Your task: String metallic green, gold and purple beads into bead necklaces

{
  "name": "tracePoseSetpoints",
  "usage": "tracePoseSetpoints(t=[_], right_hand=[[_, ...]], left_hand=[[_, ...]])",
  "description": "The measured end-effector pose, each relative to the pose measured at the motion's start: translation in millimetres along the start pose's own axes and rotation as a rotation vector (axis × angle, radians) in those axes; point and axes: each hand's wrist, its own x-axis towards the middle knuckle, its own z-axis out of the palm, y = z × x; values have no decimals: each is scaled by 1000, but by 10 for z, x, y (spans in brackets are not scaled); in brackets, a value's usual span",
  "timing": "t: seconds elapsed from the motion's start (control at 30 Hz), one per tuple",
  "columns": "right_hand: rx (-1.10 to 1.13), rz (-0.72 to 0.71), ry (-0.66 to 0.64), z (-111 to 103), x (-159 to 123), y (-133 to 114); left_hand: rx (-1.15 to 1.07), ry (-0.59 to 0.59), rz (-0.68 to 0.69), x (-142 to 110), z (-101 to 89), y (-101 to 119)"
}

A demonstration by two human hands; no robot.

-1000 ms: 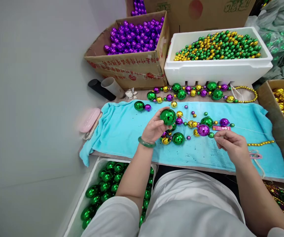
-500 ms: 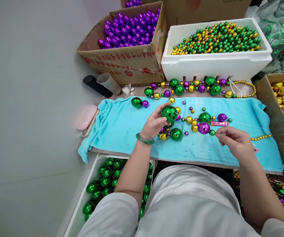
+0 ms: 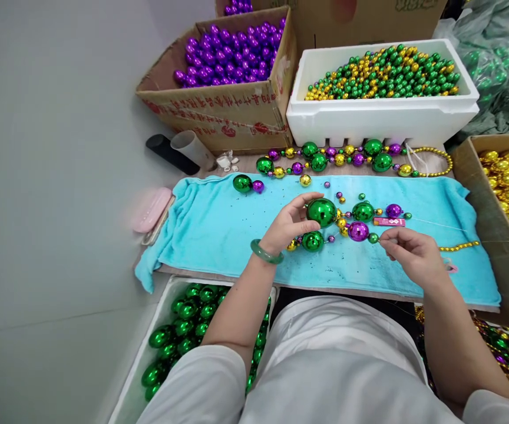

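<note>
Between the thumb and fingers of my left hand point(image 3: 293, 221) sits a large shiny green bead point(image 3: 321, 212), close against a gold bead on the strand. My right hand point(image 3: 409, 250) pinches at the end of the strand, beside a small green bead point(image 3: 373, 238); what lies in the fingertips is too small to make out. A large purple bead point(image 3: 358, 231) hangs on the strand between my hands. Behind and below it, more strung beads, among them another green bead point(image 3: 313, 241), lie on the blue towel point(image 3: 219, 235).
A finished-looking bead string point(image 3: 319, 162) lies behind the towel. Beyond stand a carton of purple beads point(image 3: 210, 109) and a white foam box point(image 3: 378, 121) of mixed beads. A carton of gold beads point(image 3: 479, 194) is at right. Green beads point(image 3: 188, 309) fill a box at lower left.
My left hand has moved right with the large green bead, sliding it along the thread up to the gold beads. My right hand keeps its pinch at nearly the same place.
</note>
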Motion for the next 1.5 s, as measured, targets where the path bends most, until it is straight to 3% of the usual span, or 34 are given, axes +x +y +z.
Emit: tracePoseSetpoints(t=[0.23,0.4,0.6,0.8,0.97,1.1,1.33,1.5], right_hand=[[32,15,27,56,9,92],[127,45,-13,38,39,123],[138,54,38,74,60,182],[172,123,-17,95,92,236],[153,155,47,143,87,277],[259,177,83,239,69,293],[400,205,-3,338,67,294],[383,281,-50,359,59,464]], left_hand=[[-27,89,72,-12,154,-66],[-60,91,53,-13,200,-74],[-32,128,47,-13,248,-35],[-91,140,31,-12,289,-65],[5,198,80,-14,366,-77],[32,167,38,-17,403,-106],[100,172,11,66,463,-121],[296,231,127,189,574,-101]])
